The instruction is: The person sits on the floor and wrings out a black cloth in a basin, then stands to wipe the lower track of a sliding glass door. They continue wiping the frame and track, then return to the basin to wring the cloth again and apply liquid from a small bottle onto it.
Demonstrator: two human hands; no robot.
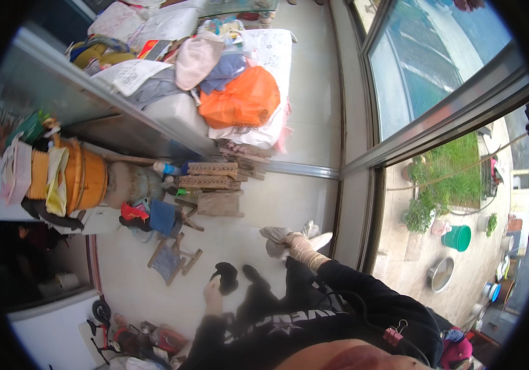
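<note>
Cloth (274, 235), grey, crumpled: held over the pale floor (130, 271) in the right hand (295, 243), fingers curled around it. Dark item (228, 279), kind unclear: at the fingertips of the left hand (213, 295); whether these pinch it, cannot tell. Stool (169, 262), low, wooden-framed: left of both hands. Bag (239, 98), orange: among the pile on the farther table (280, 52). Bucket (457, 238), green: outdoors, at right.

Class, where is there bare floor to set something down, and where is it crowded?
Bare floor lies between the wooden stool and the grey cloth in the right hand, and between the folding stool, the small bike and the black item in the left hand. Crowded: the table around the orange bag, and beside the bike.
</note>
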